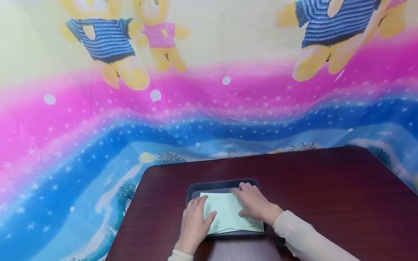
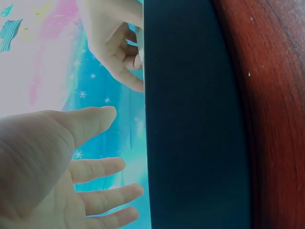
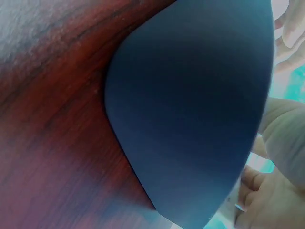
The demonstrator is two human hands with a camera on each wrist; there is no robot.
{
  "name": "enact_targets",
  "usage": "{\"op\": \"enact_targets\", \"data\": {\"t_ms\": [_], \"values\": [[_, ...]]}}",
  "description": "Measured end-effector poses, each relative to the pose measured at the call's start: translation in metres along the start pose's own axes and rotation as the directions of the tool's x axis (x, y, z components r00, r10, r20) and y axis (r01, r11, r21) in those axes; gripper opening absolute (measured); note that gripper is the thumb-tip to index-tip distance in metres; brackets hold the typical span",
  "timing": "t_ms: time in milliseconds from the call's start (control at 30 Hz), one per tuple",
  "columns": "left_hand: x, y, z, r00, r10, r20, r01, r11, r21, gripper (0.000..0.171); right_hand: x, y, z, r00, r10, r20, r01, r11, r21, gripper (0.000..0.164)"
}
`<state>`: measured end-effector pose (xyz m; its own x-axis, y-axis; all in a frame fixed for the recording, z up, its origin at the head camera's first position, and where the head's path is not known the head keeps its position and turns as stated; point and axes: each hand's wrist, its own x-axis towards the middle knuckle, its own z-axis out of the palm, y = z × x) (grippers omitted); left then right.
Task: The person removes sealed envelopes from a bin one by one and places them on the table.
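Note:
Pale green envelopes (image 1: 223, 212) lie overlapping in a dark shallow tray (image 1: 209, 185). The top one has a row of small printed boxes at one corner. My left hand (image 1: 193, 223) is over the left side of the tray, fingertips near that printed corner. In the left wrist view its thumb and fingers (image 2: 102, 194) are extended and hold nothing. My right hand (image 1: 254, 203) reaches over the tray's right side, thumb over the top envelope and index fingertip at its far edge. Its other fingertips are near the tray's far right corner, lightly bent.
The tray stands on a dark reddish-brown wooden table (image 1: 313, 188) with rounded corners. Behind it hangs a cloth (image 1: 209, 94) printed with bears and snowflakes. A small black object (image 1: 280, 241) shows under the right sleeve (image 1: 305, 233).

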<state>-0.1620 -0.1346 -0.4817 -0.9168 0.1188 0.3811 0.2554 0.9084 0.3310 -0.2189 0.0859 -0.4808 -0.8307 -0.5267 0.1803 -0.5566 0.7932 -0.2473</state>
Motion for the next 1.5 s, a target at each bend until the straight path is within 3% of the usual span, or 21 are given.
{"op": "enact_targets", "data": {"t_ms": [200,467,1000,1500], "values": [[0.000,0.001,0.000,1.000,-0.009,0.006,0.009,1.000,-0.010,0.051,0.002,-0.001,0.000,0.999,0.044,-0.011,-0.043,0.997,0.068,0.051],[0.001,0.002,-0.002,1.000,-0.014,0.012,0.014,1.000,-0.007,0.051,0.003,-0.002,-0.004,0.998,0.027,-0.064,-0.023,0.997,0.068,0.030],[0.002,0.003,-0.004,0.999,-0.028,0.023,0.028,0.999,-0.023,0.049,0.003,0.001,-0.007,0.985,0.067,-0.156,-0.058,0.996,0.067,0.023],[0.002,0.003,-0.006,0.999,-0.042,0.004,0.042,0.999,-0.030,0.047,-0.001,0.000,-0.026,0.960,0.084,-0.267,-0.059,0.993,0.102,0.020]]}}
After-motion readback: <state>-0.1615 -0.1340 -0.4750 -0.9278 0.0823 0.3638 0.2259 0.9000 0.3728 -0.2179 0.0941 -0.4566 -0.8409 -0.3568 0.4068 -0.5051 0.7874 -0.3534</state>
